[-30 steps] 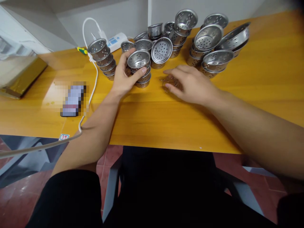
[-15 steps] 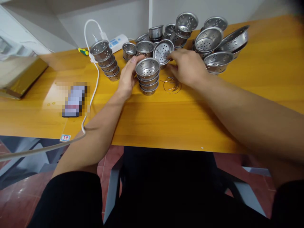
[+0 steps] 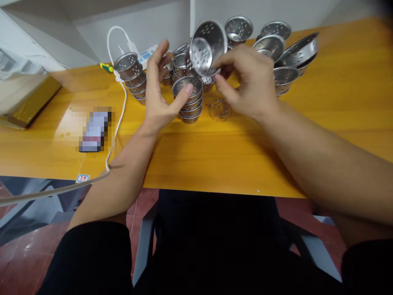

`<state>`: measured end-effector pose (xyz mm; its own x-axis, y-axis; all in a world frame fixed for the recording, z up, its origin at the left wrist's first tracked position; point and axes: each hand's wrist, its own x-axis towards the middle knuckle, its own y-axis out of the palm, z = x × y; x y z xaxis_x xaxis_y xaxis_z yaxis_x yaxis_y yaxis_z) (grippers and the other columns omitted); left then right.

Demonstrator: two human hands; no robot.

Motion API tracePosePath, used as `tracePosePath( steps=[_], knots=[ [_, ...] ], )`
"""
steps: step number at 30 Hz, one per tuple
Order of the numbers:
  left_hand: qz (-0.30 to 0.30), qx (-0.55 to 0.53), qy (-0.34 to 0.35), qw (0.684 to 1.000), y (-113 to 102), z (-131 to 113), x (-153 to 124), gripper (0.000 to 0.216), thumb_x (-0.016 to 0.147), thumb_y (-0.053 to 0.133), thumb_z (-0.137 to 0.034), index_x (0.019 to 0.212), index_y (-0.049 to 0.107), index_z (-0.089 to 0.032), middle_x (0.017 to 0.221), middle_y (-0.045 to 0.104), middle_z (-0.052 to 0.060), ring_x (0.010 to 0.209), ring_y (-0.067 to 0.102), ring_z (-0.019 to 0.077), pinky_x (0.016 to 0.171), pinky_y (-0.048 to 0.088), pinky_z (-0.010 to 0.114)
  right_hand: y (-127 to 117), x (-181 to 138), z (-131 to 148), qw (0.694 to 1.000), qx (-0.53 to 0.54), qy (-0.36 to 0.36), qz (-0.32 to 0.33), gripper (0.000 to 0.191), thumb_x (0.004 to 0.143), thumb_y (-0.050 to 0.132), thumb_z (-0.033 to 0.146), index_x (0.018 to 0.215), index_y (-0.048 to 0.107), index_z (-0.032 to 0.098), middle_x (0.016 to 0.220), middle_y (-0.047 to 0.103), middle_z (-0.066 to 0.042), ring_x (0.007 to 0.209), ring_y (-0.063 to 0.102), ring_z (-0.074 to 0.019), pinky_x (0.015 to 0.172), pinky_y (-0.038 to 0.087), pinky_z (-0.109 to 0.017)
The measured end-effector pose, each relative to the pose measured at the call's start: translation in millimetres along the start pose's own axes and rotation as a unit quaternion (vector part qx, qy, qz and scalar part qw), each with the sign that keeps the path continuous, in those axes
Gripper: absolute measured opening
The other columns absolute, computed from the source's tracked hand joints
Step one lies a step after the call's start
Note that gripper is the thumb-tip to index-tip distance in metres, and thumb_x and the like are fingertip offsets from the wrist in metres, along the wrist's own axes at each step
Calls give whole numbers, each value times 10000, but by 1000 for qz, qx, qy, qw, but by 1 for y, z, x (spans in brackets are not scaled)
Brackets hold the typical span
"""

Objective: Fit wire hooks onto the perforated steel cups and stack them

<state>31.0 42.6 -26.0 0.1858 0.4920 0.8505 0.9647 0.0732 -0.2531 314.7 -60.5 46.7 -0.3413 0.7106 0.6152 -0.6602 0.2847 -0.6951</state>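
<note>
My right hand [image 3: 244, 80] pinches the rim of a perforated metal cup [image 3: 201, 55], which is raised and tilted with its inside towards me. Just below it on the table stands a stack of similar perforated cups [image 3: 189, 108]. My left hand [image 3: 162, 90] is beside that stack with fingers spread and thumb over the top cup's rim; whether the thumb touches it I cannot tell. A small heap of thin metal wire pieces with a ring [image 3: 220, 110] lies right of the stack, under my right hand.
Another cup stack [image 3: 130, 76] stands at the left by a white power strip [image 3: 146, 54] and cable [image 3: 124, 104]. More perforated cups [image 3: 238, 28] and shallow bowls [image 3: 299, 51] crowd the back right. A phone [image 3: 95, 131] and a cardboard box [image 3: 27, 96] lie left.
My right hand has lifted a perforated cup up from among those behind the stack. My left hand has opened out, its fingers rising and its thumb moving over the stack.
</note>
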Motion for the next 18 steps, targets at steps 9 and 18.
tracePosePath(
  steps=[9,18],
  knots=[
    [72,125,53,988,-4,-37,9,907,986,819,-706,1802,456,-548,1825,680,24,1751,612,393,1542,473,625,12,-1,23,996,50,-37,62,337,1173,630,320,1477,777,330,1554,733,-182,1502,669,-416,1332,592,-633],
    [98,91,43,990,0,-37,14,977,897,824,-586,1821,515,-515,1838,667,34,1753,555,425,1571,418,599,17,-5,32,1000,4,-8,-3,247,1217,695,551,1348,835,394,1624,692,-146,1620,596,-490,1316,593,-785]
  ],
)
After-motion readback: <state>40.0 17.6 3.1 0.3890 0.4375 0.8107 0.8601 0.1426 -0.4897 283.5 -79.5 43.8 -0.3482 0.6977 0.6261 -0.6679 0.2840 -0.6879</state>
